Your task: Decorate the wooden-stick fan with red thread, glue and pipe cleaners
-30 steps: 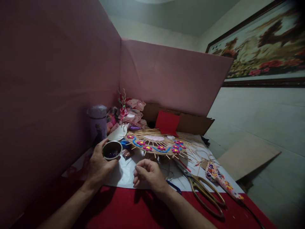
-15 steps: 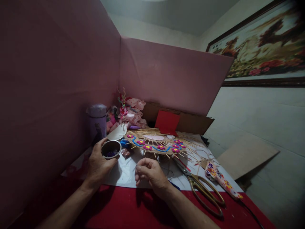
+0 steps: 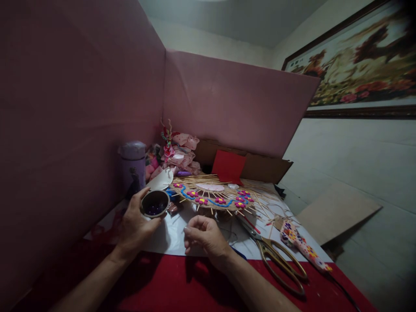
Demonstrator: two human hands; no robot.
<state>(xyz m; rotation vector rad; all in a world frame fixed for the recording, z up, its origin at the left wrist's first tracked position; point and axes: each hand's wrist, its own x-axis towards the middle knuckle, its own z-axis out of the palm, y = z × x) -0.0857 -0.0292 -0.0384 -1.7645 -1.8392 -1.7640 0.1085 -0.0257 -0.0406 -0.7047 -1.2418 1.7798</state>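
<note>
My left hand (image 3: 138,227) is wrapped round a small round cup (image 3: 155,215) with a pale rim, tilted so its dark inside faces me. Dark, shiny purple bits lie in it. Over the white sheet, my right hand (image 3: 206,240) is closed, thumb against curled fingers; anything between them is hidden or too small to name. Just beyond it is a round woven piece (image 3: 208,198) with thin sticks poking out of its edge. Pink flowers with yellow centres and a wavy blue line decorate it. A small brown packet (image 3: 174,209) lies beside the cup.
Large scissors (image 3: 276,255) with bronze handles lie right of my right hand. Behind them is a flower-covered glue gun-like tool (image 3: 302,245) with a cord. Loose sticks (image 3: 260,195), a red card (image 3: 228,167), a purple bottle (image 3: 133,167) and pink bags (image 3: 183,156) stand farther back.
My left hand has moved the cup slightly right and turned it, so its opening looks rounder and more of the dark inside shows. The right hand stays nearly still.
</note>
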